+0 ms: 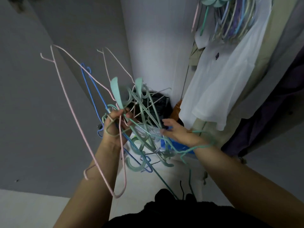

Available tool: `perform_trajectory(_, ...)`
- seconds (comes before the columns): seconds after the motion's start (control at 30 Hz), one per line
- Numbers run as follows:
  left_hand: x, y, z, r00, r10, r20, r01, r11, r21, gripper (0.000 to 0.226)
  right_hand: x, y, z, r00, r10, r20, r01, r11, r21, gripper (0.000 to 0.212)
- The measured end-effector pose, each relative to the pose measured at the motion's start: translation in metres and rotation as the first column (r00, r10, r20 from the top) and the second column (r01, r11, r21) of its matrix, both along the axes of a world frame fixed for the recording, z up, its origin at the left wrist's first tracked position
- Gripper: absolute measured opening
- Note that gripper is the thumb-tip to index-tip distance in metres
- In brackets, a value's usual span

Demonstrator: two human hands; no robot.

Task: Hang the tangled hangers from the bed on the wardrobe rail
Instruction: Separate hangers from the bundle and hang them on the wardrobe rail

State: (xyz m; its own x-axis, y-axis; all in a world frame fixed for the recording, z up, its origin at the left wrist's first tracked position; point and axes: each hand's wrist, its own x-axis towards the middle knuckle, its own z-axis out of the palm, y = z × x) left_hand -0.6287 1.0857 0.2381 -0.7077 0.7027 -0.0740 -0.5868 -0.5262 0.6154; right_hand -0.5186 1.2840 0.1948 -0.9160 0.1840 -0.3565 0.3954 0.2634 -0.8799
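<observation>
A tangled bundle of hangers (141, 116), pink, blue and mint green, hangs in front of me at chest height. My left hand (115, 127) is closed around several of their hooks and wires at the bundle's left side. A long pink hanger (77, 122) sticks out to the left and down past my forearm. My right hand (179, 132) reaches into the bundle's right side with fingers spread; a green hanger wire (194, 148) loops across its wrist. Several hangers (230, 22) hang at the wardrobe's top right; the rail itself is hidden.
A white shirt (218, 83) and a dark purple garment (269, 116) hang in the open wardrobe on the right. A black bag (156, 102) and an orange item (176, 109) lie on the wardrobe floor. A grey wall (32, 112) stands on the left.
</observation>
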Motion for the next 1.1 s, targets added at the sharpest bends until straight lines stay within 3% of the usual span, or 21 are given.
perform_trajectory(0.1, -0.001, -0.006, 0.0, 0.999, -0.029, -0.044, 0.031, 0.999, 0.038, 0.017, -0.02, -0.008, -0.008, 0.995, 0.093, -0.038, -0.093, 0.996, 0.001, 0.067)
perform_trajectory(0.17, -0.001, -0.011, 0.001, 0.997, -0.032, -0.064, 0.035, 0.999, 0.035, 0.016, -0.034, -0.009, -0.015, 0.998, 0.07, 0.002, -0.069, 0.986, 0.153, 0.073)
perform_trajectory(0.23, -0.002, -0.017, 0.001, 0.998, -0.018, -0.057, 0.019, 1.0, 0.014, 0.02, -0.042, -0.014, -0.023, 0.997, 0.036, -0.068, -0.012, 0.943, 0.333, 0.051)
perform_trajectory(0.27, -0.003, -0.019, 0.002, 0.998, -0.019, -0.056, 0.019, 1.0, 0.009, 0.02, -0.044, -0.016, -0.026, 0.991, 0.004, -0.137, 0.044, 0.937, 0.347, 0.034)
perform_trajectory(0.37, -0.003, -0.025, 0.004, 0.996, -0.02, -0.085, 0.018, 1.0, -0.022, 0.018, -0.044, -0.02, -0.026, 0.966, -0.1, -0.238, 0.153, 0.964, 0.216, 0.025)
perform_trajectory(0.47, 0.001, -0.028, 0.007, 0.994, -0.027, -0.104, 0.016, 0.995, -0.099, 0.028, -0.046, -0.021, -0.002, 0.987, -0.021, -0.157, 0.024, 1.0, 0.018, 0.035)
perform_trajectory(0.57, 0.002, -0.032, 0.002, 0.987, -0.045, -0.156, 0.003, 0.965, -0.261, 0.033, -0.057, -0.015, 0.045, 0.968, -0.06, -0.243, 0.046, 0.997, -0.064, 0.019)
perform_trajectory(0.67, 0.005, -0.034, 0.0, 0.982, -0.069, -0.177, -0.012, 0.908, -0.42, 0.018, -0.061, -0.016, 0.099, 0.962, 0.127, -0.243, -0.158, 0.981, -0.111, 0.028)
perform_trajectory(0.73, 0.006, -0.034, 0.003, 0.978, -0.044, -0.204, -0.062, 0.87, -0.489, 0.008, -0.061, -0.031, 0.12, 0.941, 0.279, -0.191, -0.278, 0.96, 0.034, 0.055)
perform_trajectory(0.77, 0.007, -0.034, 0.006, 0.976, -0.039, -0.215, -0.08, 0.853, -0.516, 0.009, -0.059, -0.042, 0.124, 0.938, 0.278, -0.207, -0.251, 0.957, 0.148, 0.068)
perform_trajectory(0.83, 0.008, -0.031, 0.009, 0.982, -0.013, -0.187, -0.094, 0.832, -0.547, 0.01, -0.055, -0.061, 0.125, 0.891, 0.181, -0.416, 0.015, 0.905, 0.425, 0.072)
perform_trajectory(0.9, 0.007, -0.026, 0.009, 0.983, 0.022, -0.181, -0.123, 0.813, -0.569, 0.012, -0.048, -0.074, 0.13, 0.78, 0.146, -0.609, 0.253, 0.816, 0.52, 0.059)
perform_trajectory(0.97, 0.007, -0.019, 0.008, 0.973, 0.083, -0.214, -0.194, 0.797, -0.572, 0.023, -0.046, -0.086, 0.14, 0.833, 0.157, -0.53, 0.072, 0.92, 0.385, 0.074)
perform_trajectory(1.0, 0.007, -0.015, 0.009, 0.966, 0.116, -0.233, -0.232, 0.79, -0.568, 0.029, -0.043, -0.092, 0.145, 0.886, 0.172, -0.431, -0.087, 0.974, 0.21, 0.09)
perform_trajectory(1.03, 0.008, -0.01, 0.01, 0.955, 0.14, -0.261, -0.27, 0.773, -0.574, 0.031, -0.042, -0.097, 0.148, 0.913, 0.187, -0.361, -0.18, 0.982, 0.054, 0.103)
perform_trajectory(1.1, 0.011, -0.001, 0.012, 0.934, 0.146, -0.326, -0.33, 0.699, -0.634, 0.017, -0.042, -0.103, 0.154, 0.921, 0.214, -0.325, -0.23, 0.973, -0.011, 0.109)
